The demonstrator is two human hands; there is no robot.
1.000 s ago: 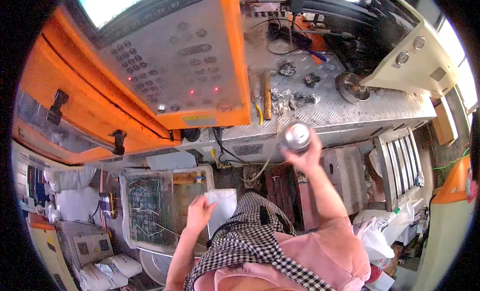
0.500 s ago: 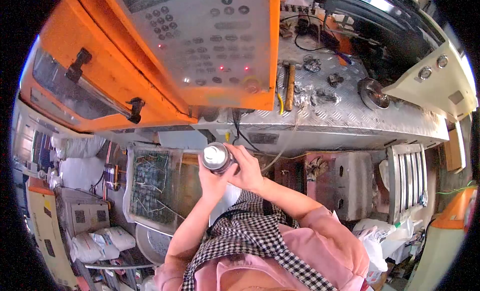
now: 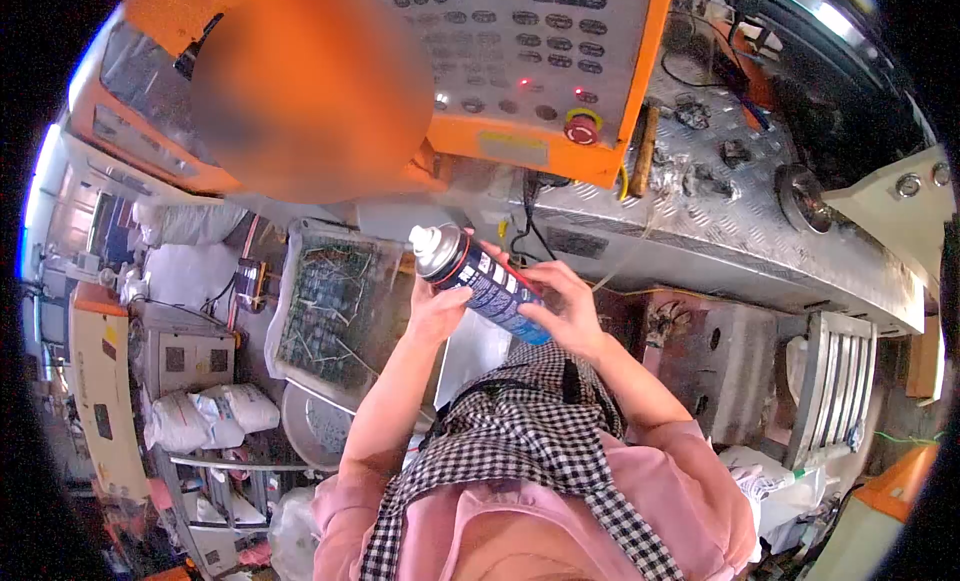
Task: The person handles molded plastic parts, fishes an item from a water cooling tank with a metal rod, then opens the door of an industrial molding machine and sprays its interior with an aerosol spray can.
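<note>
A dark blue spray can (image 3: 492,296) with a white nozzle (image 3: 430,244) is held tilted in front of my body, its top pointing up and left. My left hand (image 3: 437,309) grips it near the top, thumb across the printed side. My right hand (image 3: 568,309) has its fingers on the lower part of the can. A thin red strip (image 3: 516,275) runs along the upper side of the can, close to the right fingertips; I cannot tell whether they pinch it.
An orange control panel (image 3: 545,146) with a red stop button (image 3: 581,128) stands ahead. To its right, a metal machine bed (image 3: 690,206) carries a wooden-handled tool (image 3: 646,151) and a round metal dish (image 3: 803,198). A lined crate (image 3: 335,306) and white bags (image 3: 205,416) are at left.
The can has tipped from top-toward-me to lying slantwise, showing its printed side. My right hand has moved from beside its top to its lower part. The view has shifted left.
</note>
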